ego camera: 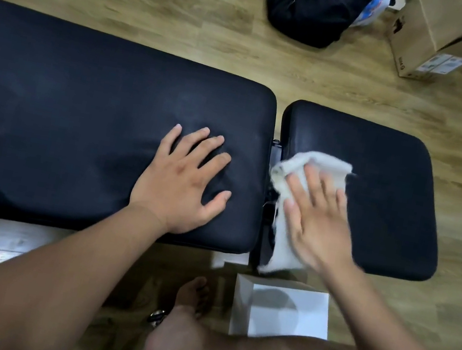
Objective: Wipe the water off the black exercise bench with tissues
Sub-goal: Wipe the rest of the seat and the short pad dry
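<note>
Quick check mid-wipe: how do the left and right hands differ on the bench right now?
The left hand lies bare, fingers spread, on the long black padded bench section; the right hand presses a crumpled white tissue onto the shorter black pad. The left hand looks sharp; the right hand is blurred. Both are palm down with straight fingers.

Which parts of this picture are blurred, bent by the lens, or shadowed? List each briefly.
Head view: the right hand and the tissue under it are smeared by motion blur, while the left hand, flat on the bench, is sharp. Head view: the wide lens bows the bench's long edges. Head view: a soft round shadow lies on the white box.
</note>
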The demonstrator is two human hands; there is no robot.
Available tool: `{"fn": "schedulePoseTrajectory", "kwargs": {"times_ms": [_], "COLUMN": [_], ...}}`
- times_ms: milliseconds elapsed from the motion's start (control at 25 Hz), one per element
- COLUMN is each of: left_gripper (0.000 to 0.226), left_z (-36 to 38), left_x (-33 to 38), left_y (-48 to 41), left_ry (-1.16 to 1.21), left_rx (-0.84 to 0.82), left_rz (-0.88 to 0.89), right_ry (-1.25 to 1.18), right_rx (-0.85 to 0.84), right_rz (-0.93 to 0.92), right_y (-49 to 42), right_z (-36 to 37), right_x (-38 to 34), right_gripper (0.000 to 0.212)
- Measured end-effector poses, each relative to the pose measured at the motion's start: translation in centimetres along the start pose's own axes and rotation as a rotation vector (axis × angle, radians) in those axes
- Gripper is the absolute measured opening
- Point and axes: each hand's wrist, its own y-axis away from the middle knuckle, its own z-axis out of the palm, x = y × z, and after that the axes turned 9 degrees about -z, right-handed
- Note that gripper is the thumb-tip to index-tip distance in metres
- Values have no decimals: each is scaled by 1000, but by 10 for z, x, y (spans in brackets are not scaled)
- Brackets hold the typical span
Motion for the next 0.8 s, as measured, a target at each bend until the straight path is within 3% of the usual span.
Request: {"fn": "schedulePoseTrajectory", "kwargs": {"times_ms": [280,640,800], "left_gripper": [59,58,58], "left_z": [2,4,2], "left_x": [-1,-2,-1], "left_y": [-1,0,0], "left_ry": [3,33,41], "left_rx": [22,38,41], "left_rz": [6,2,8], "right_ry": [0,-89,-103], "right_rx": [-3,83,61], "right_rz": [93,124,178], "right_y": [-144,-78,-125], "right_z": [-22,-8,-21], "right_x": [15,2,13], "right_gripper": [55,55,53]}}
